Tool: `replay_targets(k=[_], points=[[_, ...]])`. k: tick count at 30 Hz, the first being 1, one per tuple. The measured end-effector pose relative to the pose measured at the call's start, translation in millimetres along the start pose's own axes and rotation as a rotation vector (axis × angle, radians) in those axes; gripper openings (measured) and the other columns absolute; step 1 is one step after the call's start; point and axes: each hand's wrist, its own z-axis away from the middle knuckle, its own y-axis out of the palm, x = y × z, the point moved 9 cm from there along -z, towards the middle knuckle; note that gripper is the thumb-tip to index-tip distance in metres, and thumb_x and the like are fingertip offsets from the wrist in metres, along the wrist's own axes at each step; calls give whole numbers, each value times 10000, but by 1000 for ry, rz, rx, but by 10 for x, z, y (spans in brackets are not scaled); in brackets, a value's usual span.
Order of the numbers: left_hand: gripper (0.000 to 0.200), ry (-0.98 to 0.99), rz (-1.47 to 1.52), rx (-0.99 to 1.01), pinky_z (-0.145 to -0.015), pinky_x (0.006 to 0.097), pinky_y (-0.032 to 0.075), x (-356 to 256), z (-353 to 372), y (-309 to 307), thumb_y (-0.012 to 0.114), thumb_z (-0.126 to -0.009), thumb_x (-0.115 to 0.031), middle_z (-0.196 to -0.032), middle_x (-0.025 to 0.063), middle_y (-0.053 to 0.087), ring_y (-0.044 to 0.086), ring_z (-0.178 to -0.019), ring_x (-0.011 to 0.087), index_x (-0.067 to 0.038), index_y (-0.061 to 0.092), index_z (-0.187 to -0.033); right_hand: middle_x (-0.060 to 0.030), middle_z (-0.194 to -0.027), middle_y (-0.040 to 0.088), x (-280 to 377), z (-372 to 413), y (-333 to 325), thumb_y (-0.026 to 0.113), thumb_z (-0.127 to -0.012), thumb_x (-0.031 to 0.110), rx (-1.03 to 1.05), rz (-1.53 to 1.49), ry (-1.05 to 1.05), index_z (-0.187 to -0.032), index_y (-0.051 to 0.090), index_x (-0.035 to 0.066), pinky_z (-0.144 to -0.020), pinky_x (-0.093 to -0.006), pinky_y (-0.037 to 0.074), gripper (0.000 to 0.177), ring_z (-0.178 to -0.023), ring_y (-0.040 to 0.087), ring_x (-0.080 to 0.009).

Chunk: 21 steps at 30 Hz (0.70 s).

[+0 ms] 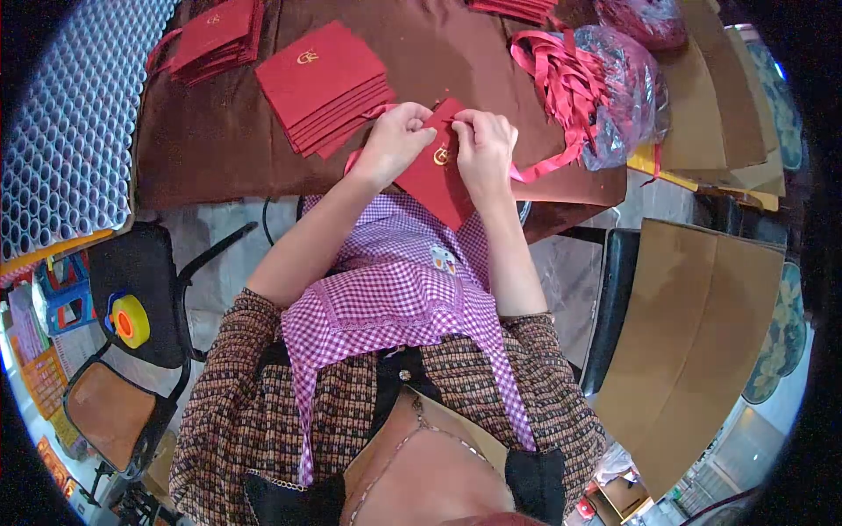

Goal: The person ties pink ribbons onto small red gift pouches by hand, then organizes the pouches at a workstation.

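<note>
Fingers (419, 118) of the left hand (395, 140) are curled in tight and pinch the top edge of a red paper bag (434, 180). Those of the right hand (482, 153) are bent the same way and grip that edge just beside them, so the two sets of fingertips nearly meet. The exact spot they nip is too small to make out. The bag lies flat and tilted at the near edge of the table (219, 140), partly overhanging it toward the person's purple checked apron (395, 298), with a gold emblem showing between the hands. Both forearms reach forward from the body and converge on the bag, knuckles upward and wrists close together. A pink-red ribbon (548, 165) trails out from under the right hand across the brown table top. Beyond the left hand sits a fanned stack of red bags (324, 83) with the same gold mark, and a second stack (215, 35) lies farther off toward the far corner. Beyond the right hand, a clear plastic sack (627, 96) holds a tangle of more ribbons. Cardboard sheets (702, 342) lean at the right, and a black chair (145, 280) carrying a yellow tape roll (130, 321) stands at the left.
</note>
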Motion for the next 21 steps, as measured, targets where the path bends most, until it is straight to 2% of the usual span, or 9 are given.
replay_targets(k=[6, 13, 15, 19, 21], points=[[323, -11, -34, -38, -793, 243, 467, 2, 12, -27, 636, -820, -57, -970, 62, 611, 560, -897, 112, 31, 567, -1123, -57, -798, 599, 128, -1, 4, 640, -797, 135, 6, 134, -98, -816, 593, 83, -790, -386, 361, 73, -821, 542, -240], [352, 9, -10, -54, -809, 258, 479, 30, 11, -26, 641, -818, -47, -1020, 99, 622, 578, -939, 137, 42, 553, -1147, -84, -785, 584, 160, -5, 31, 634, -797, 147, 12, 164, -158, -809, 562, 61, -776, -414, 358, 112, -807, 529, -268], [340, 70, -92, -94, -808, 270, 489, 24, -5, -51, 639, -818, -37, -1013, 110, 629, 590, -930, 146, 45, 558, -1138, -83, -775, 595, 201, -19, 6, 644, -789, 131, 6, 183, -163, -785, 565, 57, -760, -398, 364, 109, -787, 544, -259], [317, 63, -208, -135, -805, 288, 499, 18, 3, -50, 634, -814, -29, -1008, 119, 639, 605, -920, 160, 45, 571, -1116, -91, -771, 594, 315, -28, -3, 647, -779, 116, 43, 241, -161, -778, 557, 51, -746, -398, 365, 111, -774, 543, -259], [290, 162, -255, -152, -803, 300, 504, -83, 25, -35, 624, -812, -19, -1000, 126, 647, 616, -918, 174, 46, 581, -1092, -92, -759, 590, 349, -27, 17, 643, -779, 105, 47, 268, -175, -785, 554, 50, -735, -397, 358, 105, -753, 539, -259]])
